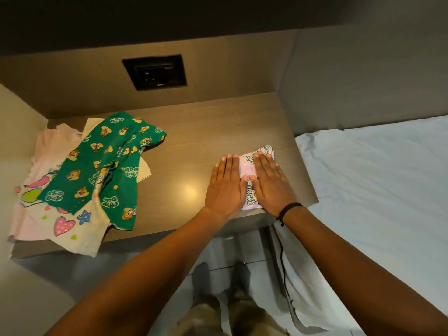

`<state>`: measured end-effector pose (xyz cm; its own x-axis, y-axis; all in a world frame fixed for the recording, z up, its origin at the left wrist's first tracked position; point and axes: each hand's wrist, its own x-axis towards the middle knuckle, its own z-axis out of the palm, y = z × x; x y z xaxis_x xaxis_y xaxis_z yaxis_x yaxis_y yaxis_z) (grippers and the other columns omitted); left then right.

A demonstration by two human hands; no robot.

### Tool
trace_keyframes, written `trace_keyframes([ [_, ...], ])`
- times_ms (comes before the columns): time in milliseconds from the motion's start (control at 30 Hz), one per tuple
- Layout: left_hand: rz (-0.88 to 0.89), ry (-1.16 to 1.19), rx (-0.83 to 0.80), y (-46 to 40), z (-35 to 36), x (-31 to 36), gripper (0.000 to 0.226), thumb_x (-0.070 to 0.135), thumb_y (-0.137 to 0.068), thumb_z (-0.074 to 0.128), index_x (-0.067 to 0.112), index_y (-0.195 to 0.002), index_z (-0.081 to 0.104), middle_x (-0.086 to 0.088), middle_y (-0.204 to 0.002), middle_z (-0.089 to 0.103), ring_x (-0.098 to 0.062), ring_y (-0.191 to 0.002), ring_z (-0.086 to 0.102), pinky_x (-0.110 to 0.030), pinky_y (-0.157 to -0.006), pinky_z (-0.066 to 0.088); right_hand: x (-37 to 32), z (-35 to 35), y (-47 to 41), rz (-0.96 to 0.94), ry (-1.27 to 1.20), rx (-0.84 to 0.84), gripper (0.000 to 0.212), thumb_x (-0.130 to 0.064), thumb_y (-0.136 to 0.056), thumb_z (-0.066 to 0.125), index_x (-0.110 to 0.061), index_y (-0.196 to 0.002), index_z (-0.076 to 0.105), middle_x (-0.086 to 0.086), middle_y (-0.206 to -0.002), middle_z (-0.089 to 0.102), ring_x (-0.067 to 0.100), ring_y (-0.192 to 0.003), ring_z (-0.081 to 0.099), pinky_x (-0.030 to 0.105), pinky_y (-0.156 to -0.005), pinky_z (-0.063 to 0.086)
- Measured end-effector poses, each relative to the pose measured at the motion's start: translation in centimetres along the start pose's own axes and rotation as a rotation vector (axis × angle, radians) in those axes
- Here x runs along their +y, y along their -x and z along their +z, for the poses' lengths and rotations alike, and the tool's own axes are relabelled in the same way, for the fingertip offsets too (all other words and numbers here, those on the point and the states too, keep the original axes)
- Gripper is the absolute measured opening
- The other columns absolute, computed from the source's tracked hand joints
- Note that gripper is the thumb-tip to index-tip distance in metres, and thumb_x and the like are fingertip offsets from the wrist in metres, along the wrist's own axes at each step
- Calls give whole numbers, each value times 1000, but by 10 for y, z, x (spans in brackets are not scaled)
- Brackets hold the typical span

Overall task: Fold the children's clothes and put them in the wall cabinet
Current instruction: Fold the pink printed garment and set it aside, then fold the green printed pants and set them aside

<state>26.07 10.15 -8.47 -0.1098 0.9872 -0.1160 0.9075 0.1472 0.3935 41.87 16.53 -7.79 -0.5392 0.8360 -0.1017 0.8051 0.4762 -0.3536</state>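
- My left hand lies palm down with its fingers straight and pressed together, flat on the left part of the folded lilac garment; it grips nothing.
- My right hand lies the same way just beside it, fingers together and flat, covering the right part of the garment. The two thumbs nearly touch over the middle of the cloth.
- The folded lilac garment is a small compact bundle with green lettering, lying on the right end of the wooden desk, close to its front edge. Only a strip between my hands and a corner past my fingertips shows.
- A black cord bracelet circles my right wrist.
- Well apart, on the left end of the desk, lie the unfolded clothes: green printed trousers with chipmunk figures, spread loosely across a cream shirt with hearts and stars, whose hem hangs over the front edge.
- A pale pink garment lies under both, nearest the left wall.
- A dark socket plate is set in the back panel above the desk.
- To the right of the desk is a bed with a white sheet; a black cable hangs down beside it.
- Below, I see my feet in grey socks on the tiled floor.
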Motion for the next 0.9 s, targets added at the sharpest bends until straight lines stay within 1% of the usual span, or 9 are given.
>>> trace_keyframes([
  [167, 35, -3, 6, -19, 16, 38, 72, 45, -108, 9, 6, -168, 15, -14, -175, 20, -30, -163, 12, -49, -133, 10, 46, -15, 7, 47, 66, -13, 64, -43, -110, 24, -13, -165, 8, 7, -173, 7, 23, -160, 2, 43, -129, 9],
  [267, 54, 28, -3, -17, 12, 33, 72, 48, -108, 8, 9, -169, 10, -12, -177, 12, -27, -164, 5, -46, -133, 3, 42, -22, 6, 71, 143, -17, 65, -45, -109, 19, -12, -165, 10, 9, -172, 9, 26, -160, 0, 45, -129, 4],
  [333, 34, 52, 42, -9, -2, 13, 73, 51, -107, 6, 12, -169, 9, -10, -177, 7, -25, -164, -1, -45, -133, 0, 21, -31, 3, 66, 197, 65, 65, -44, -108, 20, -9, -163, 16, 13, -171, 16, 29, -159, 2, 51, -129, 5],
  [433, -76, 24, 154, 13, -34, -43, 72, 52, -108, 7, 14, -169, 8, -9, -177, 3, -26, -164, -5, -49, -133, 0, -34, -34, -20, -77, 102, 134, 61, -38, -109, 26, -9, -163, 19, 11, -170, 19, 28, -159, 3, 49, -129, 5],
  [533, -266, -50, 320, 50, -71, -126, 70, 49, -110, 14, 11, -168, 15, -13, -176, 10, -30, -164, -1, -50, -133, -2, -116, -16, -61, -253, -11, 59, 61, -37, -109, 29, -11, -163, 20, 9, -170, 19, 26, -159, 9, 46, -129, 10],
  [633, -497, -65, 415, 94, -102, -214, 73, 54, -109, 14, 10, -167, 22, -15, -175, 19, -33, -164, 5, -52, -133, 0, -196, 10, -105, -384, -66, -37, 61, -37, -109, 29, -9, -162, 22, 11, -169, 22, 28, -158, 14, 46, -129, 14],
  [733, -646, -70, 407, 127, -115, -278, 80, 61, -106, 16, 9, -165, 27, -18, -172, 27, -38, -161, 15, -58, -131, 9, -242, 34, -153, -409, -71, -144, 63, -39, -108, 28, -7, -162, 24, 15, -168, 23, 31, -157, 16, 46, -128, 14],
  [833, -680, -17, 312, 148, -113, -311, 91, 73, -101, 12, 12, -168, 13, -16, -175, 16, -36, -163, 9, -56, -131, 8, -250, 56, -187, -420, 36, -262, 70, -50, -107, 24, -8, -163, 19, 16, -170, 18, 32, -158, 14, 46, -128, 11],
  [900, -657, -73, 258, 154, -108, -318, 100, 82, -96, 2, 14, -169, 3, -12, -177, 9, -33, -164, 3, -53, -132, 6, -238, 64, -192, -426, 121, -252, 75, -57, -105, 19, -11, -164, 15, 13, -171, 14, 30, -158, 11, 46, -129, 9],
])
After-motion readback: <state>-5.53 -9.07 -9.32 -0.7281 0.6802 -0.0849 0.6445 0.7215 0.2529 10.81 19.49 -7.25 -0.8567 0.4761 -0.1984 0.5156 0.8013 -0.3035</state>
